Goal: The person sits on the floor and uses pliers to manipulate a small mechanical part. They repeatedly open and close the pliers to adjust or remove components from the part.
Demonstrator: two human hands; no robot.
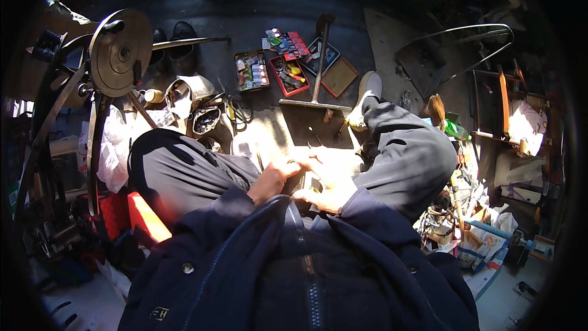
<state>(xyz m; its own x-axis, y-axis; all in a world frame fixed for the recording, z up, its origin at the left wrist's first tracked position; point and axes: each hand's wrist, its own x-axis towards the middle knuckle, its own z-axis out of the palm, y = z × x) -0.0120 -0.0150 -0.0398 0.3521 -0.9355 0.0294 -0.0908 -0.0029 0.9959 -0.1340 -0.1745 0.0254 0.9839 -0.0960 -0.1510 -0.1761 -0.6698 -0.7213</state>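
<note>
In my lap, my left hand (271, 179) and my right hand (329, 189) meet with bent fingers around something I cannot make out, washed out by hard sunlight. A pale surface (337, 157) lies just beyond my fingers, too bright to identify. My legs in grey trousers are bent to either side, and my right foot in a pale shoe (369, 92) rests beyond the lap. A dark metal stand (316, 89) with a long crossbar stands ahead of my hands.
Small trays of boxed parts (251, 72), a red tray (288, 83) and scissors (236, 111) lie ahead. A wheeled machine (122, 54) and black shoes (181, 43) are at left. Plastic bags (113, 150), a bottle (456, 129), a brush (436, 107) and clutter crowd both sides.
</note>
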